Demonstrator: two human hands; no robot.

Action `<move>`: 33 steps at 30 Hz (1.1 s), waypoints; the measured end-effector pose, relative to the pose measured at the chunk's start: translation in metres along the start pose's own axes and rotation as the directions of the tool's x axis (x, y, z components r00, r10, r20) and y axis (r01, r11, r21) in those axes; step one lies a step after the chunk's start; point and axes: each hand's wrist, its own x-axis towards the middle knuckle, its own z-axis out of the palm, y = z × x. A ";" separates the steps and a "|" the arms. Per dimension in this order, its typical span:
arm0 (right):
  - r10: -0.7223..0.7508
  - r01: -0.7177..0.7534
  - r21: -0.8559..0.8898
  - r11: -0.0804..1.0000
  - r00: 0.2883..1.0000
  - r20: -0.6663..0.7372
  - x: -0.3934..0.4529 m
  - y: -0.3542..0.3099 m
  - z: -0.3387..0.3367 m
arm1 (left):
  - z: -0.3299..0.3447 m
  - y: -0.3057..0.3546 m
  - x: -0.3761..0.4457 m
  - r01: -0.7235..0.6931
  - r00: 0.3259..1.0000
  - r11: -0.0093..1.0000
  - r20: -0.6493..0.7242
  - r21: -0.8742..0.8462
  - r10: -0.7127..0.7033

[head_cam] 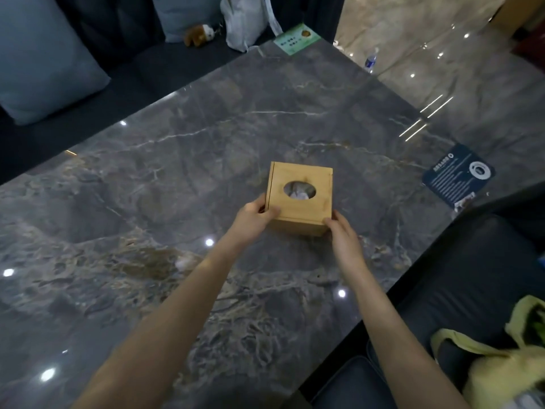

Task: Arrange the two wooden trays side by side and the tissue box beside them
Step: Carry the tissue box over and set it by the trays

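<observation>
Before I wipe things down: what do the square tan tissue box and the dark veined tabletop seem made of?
Square tan tissue box: apparently light wood or bamboo, matte, faint grain. Dark veined tabletop: polished marble-like stone or imitation; glossy light reflections.

Head cam, angled down, table (206, 149) close

A glossy dark grey marble table (182, 160) carries a wooden tissue box (299, 197) near its middle. A dark blue printed card (458, 175) lies flat at the right edge, and a green card (296, 38) at the far corner.
</observation>
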 end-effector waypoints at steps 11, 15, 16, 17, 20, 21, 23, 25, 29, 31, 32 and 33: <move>-0.018 0.030 -0.116 0.993 0.995 0.098 -0.006 -0.003 0.016 | -0.017 -0.012 -0.026 0.031 0.994 0.998 -0.101 -0.058 -0.036; -0.055 0.086 -0.170 0.982 0.982 0.179 -0.020 -0.013 0.034 | -0.035 -0.011 -0.050 -0.007 0.985 0.996 -0.171 -0.091 -0.009; -0.077 0.114 -0.177 0.978 0.976 0.203 -0.025 -0.016 0.040 | -0.041 -0.011 -0.056 -0.013 0.979 0.995 -0.202 -0.100 -0.008; -0.102 0.146 -0.185 0.972 0.968 0.228 -0.031 -0.020 0.046 | -0.048 -0.012 -0.063 -0.016 0.971 0.994 -0.239 -0.110 -0.011; -0.162 0.219 -0.176 0.960 0.943 0.290 -0.053 -0.031 0.070 | -0.072 -0.017 -0.089 -0.046 0.927 0.988 -0.374 -0.147 -0.012; -0.174 0.235 -0.170 0.957 0.934 0.312 -0.062 -0.035 0.079 | -0.081 -0.020 -0.098 -0.065 0.913 0.983 -0.408 -0.169 -0.009; -0.191 0.264 -0.168 0.950 0.914 0.357 -0.081 -0.043 0.098 | -0.100 -0.026 -0.121 -0.104 0.882 0.973 -0.470 -0.207 -0.006; -0.205 0.293 -0.163 0.942 0.887 0.414 -0.103 -0.048 0.117 | -0.118 -0.035 -0.148 -0.129 0.847 0.970 -0.532 -0.206 0.000; -0.254 0.393 -0.169 0.904 0.811 0.528 -0.149 -0.044 0.153 | -0.149 -0.060 -0.207 -0.171 0.773 0.964 -0.634 -0.204 0.003; -0.252 0.425 -0.182 0.887 0.774 0.581 -0.174 -0.038 0.173 | -0.161 -0.074 -0.240 -0.170 0.738 0.963 -0.674 -0.209 -0.016; -0.240 0.429 -0.189 0.883 0.760 0.604 -0.185 -0.032 0.182 | -0.167 -0.082 -0.256 -0.169 0.719 0.961 -0.694 -0.220 -0.032; -0.222 0.426 -0.195 0.884 0.748 0.626 -0.197 -0.026 0.192 | -0.172 -0.090 -0.273 -0.164 0.700 0.960 -0.712 -0.228 -0.050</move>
